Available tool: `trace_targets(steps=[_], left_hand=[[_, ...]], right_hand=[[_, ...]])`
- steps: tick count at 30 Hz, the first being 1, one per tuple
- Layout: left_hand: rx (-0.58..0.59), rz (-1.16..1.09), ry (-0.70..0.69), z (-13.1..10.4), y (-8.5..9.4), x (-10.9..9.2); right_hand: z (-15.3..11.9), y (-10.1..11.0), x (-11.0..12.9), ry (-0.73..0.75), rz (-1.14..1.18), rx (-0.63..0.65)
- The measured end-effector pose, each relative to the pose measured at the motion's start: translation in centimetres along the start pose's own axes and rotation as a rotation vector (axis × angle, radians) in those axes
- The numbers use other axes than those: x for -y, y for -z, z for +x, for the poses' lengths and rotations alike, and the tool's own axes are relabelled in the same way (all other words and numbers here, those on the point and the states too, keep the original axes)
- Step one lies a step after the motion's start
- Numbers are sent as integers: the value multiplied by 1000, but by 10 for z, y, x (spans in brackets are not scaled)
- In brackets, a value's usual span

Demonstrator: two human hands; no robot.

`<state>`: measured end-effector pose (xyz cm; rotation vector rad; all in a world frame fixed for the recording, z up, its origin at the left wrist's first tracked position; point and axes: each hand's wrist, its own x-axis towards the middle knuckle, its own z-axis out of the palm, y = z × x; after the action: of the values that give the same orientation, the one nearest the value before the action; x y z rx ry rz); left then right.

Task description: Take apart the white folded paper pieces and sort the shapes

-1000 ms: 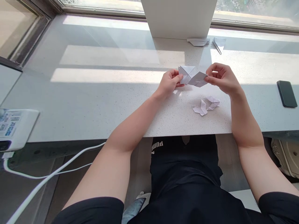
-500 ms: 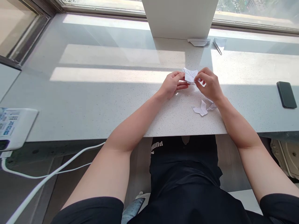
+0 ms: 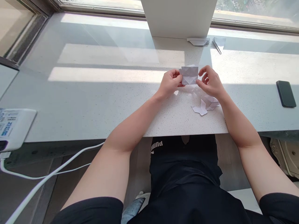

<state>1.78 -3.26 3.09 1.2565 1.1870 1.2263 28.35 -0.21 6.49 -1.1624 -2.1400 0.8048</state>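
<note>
A creased white paper piece [image 3: 190, 75], roughly rectangular, is held above the speckled white counter. My left hand [image 3: 171, 81] pinches its left edge between thumb and fingers. At its lower right corner is the thumb of my right hand [image 3: 211, 81], whose fingers are curled and apart, off the paper's right edge. Below, a folded white paper piece [image 3: 201, 109] lies on the counter beside another creased paper piece [image 3: 211, 102], close to my right wrist.
Two folded papers, one flat [image 3: 198, 41] and one pointed [image 3: 219, 44], lie by a white upright panel [image 3: 179, 18]. A black phone [image 3: 286, 94] is at the right. A white device [image 3: 17, 126] with cables sits at the left edge.
The held paper now shows a flat rectangular face instead of its pointed folds. My right fingers have opened away from it. More of the creased piece near my right wrist shows.
</note>
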Motion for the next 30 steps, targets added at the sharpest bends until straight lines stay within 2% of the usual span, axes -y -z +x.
trace_targets(steps=[4, 11, 14, 17, 21, 30], left_hand=[[17, 75, -62, -4, -2, -3], [60, 146, -96, -5, 0, -5], [47, 132, -90, -5, 1, -6], [48, 135, -83, -7, 0, -8], [52, 150, -88, -9, -1, -10], [33, 516, -323, 2, 7, 7]], right_hand=[[7, -1, -12, -107, 37, -7], [12, -1, -22, -154, 94, -17], [11, 2, -19, -166, 115, 60], [9, 3, -14, -149, 72, 135], [6, 3, -7, -115, -6, 101], [3, 1, -6, -16, -182, 115]])
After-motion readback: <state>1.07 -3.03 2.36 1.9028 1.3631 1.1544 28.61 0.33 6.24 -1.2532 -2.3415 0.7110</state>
